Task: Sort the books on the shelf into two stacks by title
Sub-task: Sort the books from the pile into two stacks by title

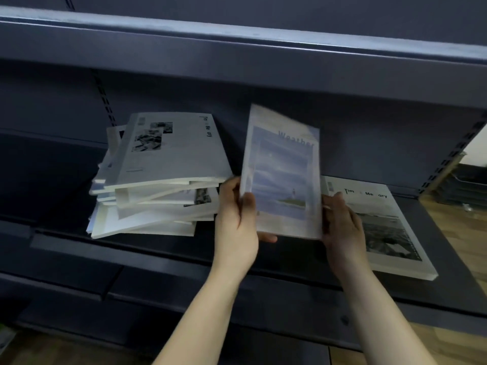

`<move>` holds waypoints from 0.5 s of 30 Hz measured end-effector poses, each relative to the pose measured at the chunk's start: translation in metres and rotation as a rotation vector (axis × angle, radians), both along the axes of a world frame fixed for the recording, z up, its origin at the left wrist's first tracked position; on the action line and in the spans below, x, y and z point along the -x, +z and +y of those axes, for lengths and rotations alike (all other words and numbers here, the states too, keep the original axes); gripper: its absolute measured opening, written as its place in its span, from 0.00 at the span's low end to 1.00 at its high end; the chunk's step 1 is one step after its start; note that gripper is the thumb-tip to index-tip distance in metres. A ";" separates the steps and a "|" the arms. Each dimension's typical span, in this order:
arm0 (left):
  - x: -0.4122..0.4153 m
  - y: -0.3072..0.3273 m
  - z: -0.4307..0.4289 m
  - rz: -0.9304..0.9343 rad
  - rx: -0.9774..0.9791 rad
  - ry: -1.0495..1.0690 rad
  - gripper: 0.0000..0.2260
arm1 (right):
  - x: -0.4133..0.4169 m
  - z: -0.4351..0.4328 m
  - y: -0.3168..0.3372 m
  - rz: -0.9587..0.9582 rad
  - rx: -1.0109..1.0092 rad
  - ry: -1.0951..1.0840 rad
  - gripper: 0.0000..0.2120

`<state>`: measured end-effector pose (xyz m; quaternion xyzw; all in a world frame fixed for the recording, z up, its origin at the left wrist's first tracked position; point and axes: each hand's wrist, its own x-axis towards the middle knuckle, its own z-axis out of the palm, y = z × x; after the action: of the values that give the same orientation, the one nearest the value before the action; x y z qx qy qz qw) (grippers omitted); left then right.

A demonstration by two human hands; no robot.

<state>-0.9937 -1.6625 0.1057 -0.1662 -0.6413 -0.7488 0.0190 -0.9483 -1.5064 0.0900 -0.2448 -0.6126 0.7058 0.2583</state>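
A blue book titled "Weather" point(283, 175) is held upright above the middle of the dark shelf point(163, 259). My left hand point(237, 222) grips its lower left edge, thumb on the cover. My right hand point(342, 225) holds its lower right edge. To the left lies an untidy pile of several white books point(155, 196); the top one reads "Time Memory" point(171, 146). At the right a "Time Memory" book point(390, 227) lies flat on the shelf, partly behind my right hand.
An upper shelf point(237, 46) overhangs the books. Slotted uprights point(105, 98) run along the back panel. Past the shelf's right end, stacked dark trays point(463, 188) stand on a wooden floor point(453, 227).
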 end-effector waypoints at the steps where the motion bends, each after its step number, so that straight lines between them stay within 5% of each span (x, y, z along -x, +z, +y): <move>1: 0.000 -0.005 0.004 -0.024 0.007 -0.021 0.11 | -0.002 0.004 -0.002 0.026 -0.005 0.020 0.15; 8: 0.016 -0.042 0.007 -0.140 0.424 -0.080 0.09 | -0.007 0.030 -0.031 -0.051 -0.125 0.003 0.06; 15: 0.026 -0.078 0.001 0.249 1.022 0.095 0.16 | 0.003 0.028 -0.043 -0.184 -0.397 -0.062 0.09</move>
<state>-1.0197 -1.6617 0.0282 -0.2126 -0.9244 -0.3135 0.0455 -0.9512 -1.4781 0.0466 -0.2710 -0.7529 0.5377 0.2659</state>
